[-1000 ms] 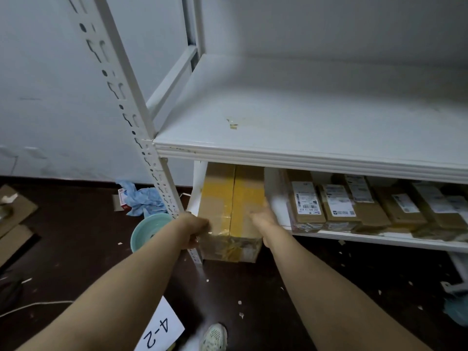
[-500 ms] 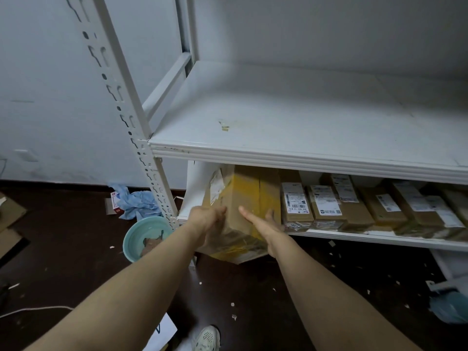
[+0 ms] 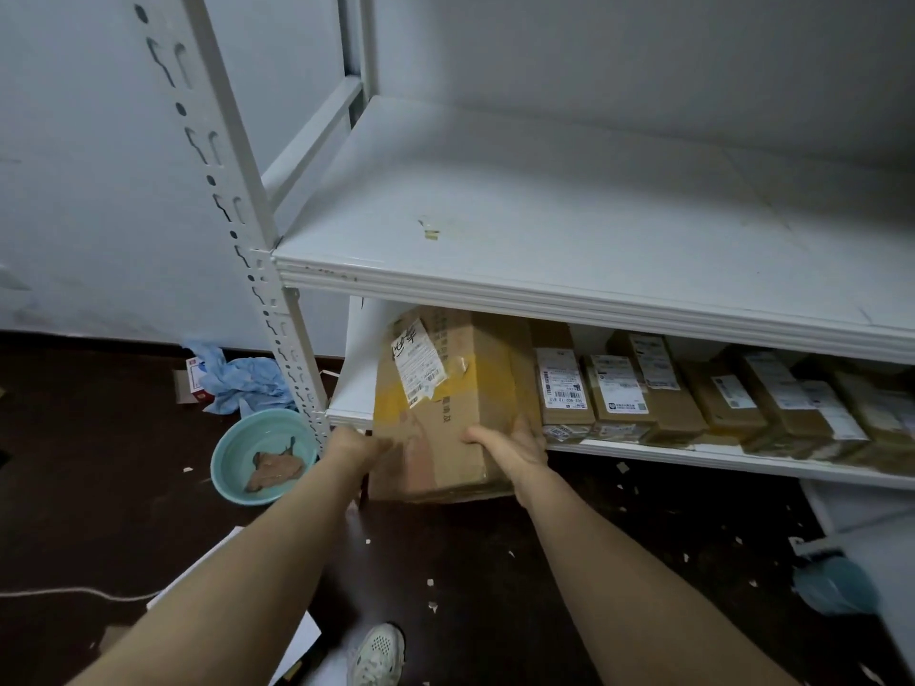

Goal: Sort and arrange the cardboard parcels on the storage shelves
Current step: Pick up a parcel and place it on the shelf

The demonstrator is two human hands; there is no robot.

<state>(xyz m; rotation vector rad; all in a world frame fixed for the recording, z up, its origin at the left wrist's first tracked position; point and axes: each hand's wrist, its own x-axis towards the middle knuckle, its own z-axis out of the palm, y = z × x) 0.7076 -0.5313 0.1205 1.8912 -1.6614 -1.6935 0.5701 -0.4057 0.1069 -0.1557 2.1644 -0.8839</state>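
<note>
Left hand (image 3: 354,445) grips left edge of parcel (image 3: 445,403); right hand (image 3: 515,445) clasps right side, thumb on front face.

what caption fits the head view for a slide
Left hand and right hand hold a large brown yellow-taped cardboard parcel at the lower white metal shelf, beside smaller labelled parcels

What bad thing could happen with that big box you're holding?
The big box sticks out past the front edge of the lower shelf, held by the left hand and right hand, so it might slip to the floor. Pushed in crooked, it could shove the small parcels beside it. Its crumpled label looks loose and might tear.
</note>
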